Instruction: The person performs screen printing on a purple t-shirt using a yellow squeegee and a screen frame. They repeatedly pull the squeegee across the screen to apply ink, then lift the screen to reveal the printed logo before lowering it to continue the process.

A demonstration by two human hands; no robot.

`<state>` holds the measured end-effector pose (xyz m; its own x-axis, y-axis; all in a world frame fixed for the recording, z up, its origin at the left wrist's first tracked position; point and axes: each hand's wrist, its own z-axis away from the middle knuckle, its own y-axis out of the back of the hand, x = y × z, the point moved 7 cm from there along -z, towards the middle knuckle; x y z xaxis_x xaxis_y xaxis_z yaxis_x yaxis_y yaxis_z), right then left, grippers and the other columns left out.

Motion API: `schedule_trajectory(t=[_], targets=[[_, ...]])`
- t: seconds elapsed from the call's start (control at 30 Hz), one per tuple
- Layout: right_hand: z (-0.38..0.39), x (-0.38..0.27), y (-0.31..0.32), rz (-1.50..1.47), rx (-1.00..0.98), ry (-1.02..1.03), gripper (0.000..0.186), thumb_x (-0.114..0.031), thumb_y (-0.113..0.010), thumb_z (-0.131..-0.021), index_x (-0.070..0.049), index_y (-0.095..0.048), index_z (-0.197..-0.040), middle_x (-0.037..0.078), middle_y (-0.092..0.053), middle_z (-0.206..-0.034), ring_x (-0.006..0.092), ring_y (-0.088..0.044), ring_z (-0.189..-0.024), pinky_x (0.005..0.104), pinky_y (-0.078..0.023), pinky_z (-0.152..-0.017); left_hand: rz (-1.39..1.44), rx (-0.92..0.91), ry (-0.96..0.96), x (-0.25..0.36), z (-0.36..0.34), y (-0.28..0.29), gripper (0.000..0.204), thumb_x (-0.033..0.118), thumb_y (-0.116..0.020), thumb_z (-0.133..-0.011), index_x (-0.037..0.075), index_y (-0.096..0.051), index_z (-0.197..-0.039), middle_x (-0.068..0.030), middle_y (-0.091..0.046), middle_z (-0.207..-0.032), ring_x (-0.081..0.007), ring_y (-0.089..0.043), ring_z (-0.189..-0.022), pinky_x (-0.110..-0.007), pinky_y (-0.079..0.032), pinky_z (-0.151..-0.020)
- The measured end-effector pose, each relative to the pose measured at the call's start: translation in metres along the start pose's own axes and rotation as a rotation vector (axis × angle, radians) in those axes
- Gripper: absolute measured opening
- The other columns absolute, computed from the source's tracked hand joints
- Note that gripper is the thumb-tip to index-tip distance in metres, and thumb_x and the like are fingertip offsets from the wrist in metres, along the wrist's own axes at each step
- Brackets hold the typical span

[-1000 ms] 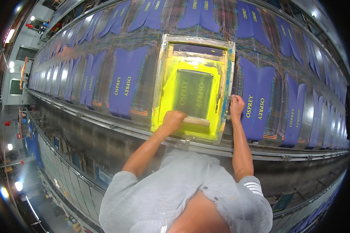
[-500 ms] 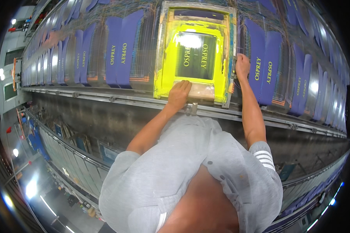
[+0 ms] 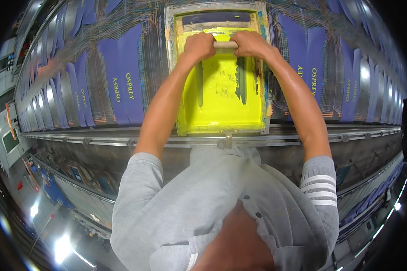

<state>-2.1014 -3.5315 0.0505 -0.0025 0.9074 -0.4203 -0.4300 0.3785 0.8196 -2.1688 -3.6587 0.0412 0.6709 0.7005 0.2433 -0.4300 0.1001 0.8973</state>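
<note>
Both my hands grip the pale handle of a squeegee [image 3: 225,45] near the far end of a screen-printing frame [image 3: 215,8]. My left hand [image 3: 200,46] is closed round its left part, and my right hand [image 3: 252,44] round its right part; a short stretch of handle shows between them. The squeegee's blade is mostly hidden. Bright yellow ink [image 3: 219,115] covers most of the mesh on the near side of my hands. Dark uncoated strips [image 3: 242,86] show through it at left and right, and small dark specks dot the middle.
Purple cut panels [image 3: 122,81] with yellow lettering lie in a row on the long table, left of the frame, and more purple panels [image 3: 306,63] lie to its right. A metal rail [image 3: 285,139] runs along the table's near edge, with a small metal clamp [image 3: 229,141] at the frame.
My left hand has gone from the frame's near end, and my right from its right side, to the squeegee at the far end. Yellow ink now covers most of the mesh window.
</note>
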Motion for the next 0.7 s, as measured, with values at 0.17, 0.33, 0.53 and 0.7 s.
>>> schedule_trajectory(t=[0.17,0.33,0.53,0.7], targets=[[-0.011,0.008,-0.023,0.006,0.106,-0.084,0.017,-0.008,-0.062,-0.073,-0.004,-0.071,-0.086,0.019,-0.071,-0.086,0.0377,-0.069,-0.083,0.0486,-0.054,-0.075,-0.006,0.074,-0.036,-0.007,0.001,-0.010,0.032,0.016,-0.065,-0.073,0.019,-0.077,-0.102,-0.0161,-0.072,-0.082,-0.0354,-0.070,-0.077,-0.046,-0.056,-0.071],[0.071,-0.040,-0.065,0.029,0.238,0.018,0.012,-0.006,-0.065,-0.073,-0.005,-0.071,-0.083,0.015,-0.067,-0.085,0.0377,-0.066,-0.083,0.0465,-0.053,-0.077,0.047,0.073,-0.033,0.029,0.093,-0.041,0.032,0.013,-0.065,-0.073,0.023,-0.078,-0.100,-0.0130,-0.072,-0.081,-0.0334,-0.070,-0.073,-0.044,-0.056,-0.066],[0.145,-0.097,-0.127,-0.017,0.243,0.128,0.013,-0.007,-0.065,-0.073,-0.004,-0.071,-0.084,0.015,-0.066,-0.084,0.0362,-0.066,-0.080,0.0470,-0.053,-0.075,0.153,0.076,-0.011,0.051,0.196,-0.092,0.033,0.010,-0.064,-0.073,0.019,-0.078,-0.101,-0.0134,-0.072,-0.081,-0.0344,-0.070,-0.071,-0.046,-0.056,-0.065],[0.096,-0.054,-0.100,-0.116,0.020,-0.087,0.012,-0.007,-0.064,-0.074,-0.004,-0.071,-0.084,0.015,-0.069,-0.085,0.0354,-0.069,-0.078,0.0465,-0.055,-0.072,0.051,-0.017,-0.023,0.036,0.135,-0.054,0.022,0.013,-0.066,-0.073,0.015,-0.078,-0.091,-0.0147,-0.071,-0.077,-0.0337,-0.070,-0.072,-0.045,-0.056,-0.066]])
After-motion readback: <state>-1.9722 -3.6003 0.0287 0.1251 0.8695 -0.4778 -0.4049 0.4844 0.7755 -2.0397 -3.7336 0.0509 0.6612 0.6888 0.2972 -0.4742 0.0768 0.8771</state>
